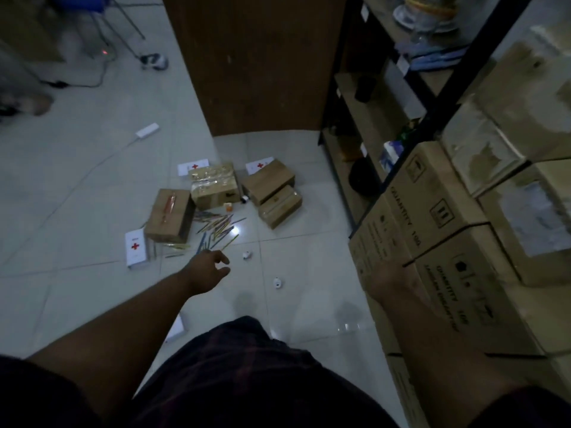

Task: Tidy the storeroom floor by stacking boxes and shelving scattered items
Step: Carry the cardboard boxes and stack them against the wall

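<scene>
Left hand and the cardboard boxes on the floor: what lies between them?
In the head view, a scatter of thin coloured sticks, probably pencils, covers the tiles between the left hand and the cardboard boxes.

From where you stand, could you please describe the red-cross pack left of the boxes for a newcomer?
Cardboard boxes lie scattered on the floor before the tall brown cabinet. Just left of the leftmost box lies a white pack with a red cross. Unlike the two other red-cross packs by the cabinet, nothing covers it.
</scene>
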Action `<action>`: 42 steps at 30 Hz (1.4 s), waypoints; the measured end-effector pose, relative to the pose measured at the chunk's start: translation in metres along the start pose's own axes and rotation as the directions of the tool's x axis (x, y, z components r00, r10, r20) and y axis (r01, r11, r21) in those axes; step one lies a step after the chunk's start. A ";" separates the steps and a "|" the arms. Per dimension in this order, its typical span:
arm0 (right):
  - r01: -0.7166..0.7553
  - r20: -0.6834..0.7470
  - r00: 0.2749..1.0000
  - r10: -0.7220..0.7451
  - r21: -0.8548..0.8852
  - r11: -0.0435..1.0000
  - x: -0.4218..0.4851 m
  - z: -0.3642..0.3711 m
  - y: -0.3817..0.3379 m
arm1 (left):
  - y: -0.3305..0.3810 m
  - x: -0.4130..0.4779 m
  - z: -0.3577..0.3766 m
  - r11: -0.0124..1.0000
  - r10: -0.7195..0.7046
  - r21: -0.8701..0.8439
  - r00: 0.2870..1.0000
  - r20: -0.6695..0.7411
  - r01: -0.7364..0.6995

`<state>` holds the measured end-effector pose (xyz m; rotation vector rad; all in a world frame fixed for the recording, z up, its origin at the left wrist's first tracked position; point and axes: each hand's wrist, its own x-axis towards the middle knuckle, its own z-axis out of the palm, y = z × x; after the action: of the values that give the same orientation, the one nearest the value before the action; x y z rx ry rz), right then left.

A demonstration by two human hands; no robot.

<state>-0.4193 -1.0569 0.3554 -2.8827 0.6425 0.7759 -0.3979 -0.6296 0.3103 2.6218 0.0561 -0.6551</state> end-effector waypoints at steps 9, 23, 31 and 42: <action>0.187 -0.110 0.976 -0.190 -0.029 0.982 -0.046 0.025 -0.076 | -0.086 -0.043 -0.017 0.986 -0.111 -0.136 0.988 -0.109 0.096; 0.154 -0.085 0.983 -0.160 -0.080 0.985 -0.165 0.128 -0.239 | -0.285 -0.149 -0.057 0.969 -0.117 -0.227 0.992 -0.053 0.102; 0.310 -0.099 0.943 -0.317 -0.083 0.947 -0.186 0.144 -0.320 | -0.342 -0.139 -0.095 0.959 -0.145 -0.256 0.987 -0.074 0.121; 0.159 -0.038 0.987 -0.158 0.007 0.987 -0.084 0.122 -0.407 | -0.366 -0.028 -0.189 0.962 -0.104 -0.262 0.989 -0.109 0.072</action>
<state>-0.3706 -0.6333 0.2817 -2.9017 0.4123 0.6963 -0.3918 -0.2172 0.3256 2.4143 0.2777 -0.4804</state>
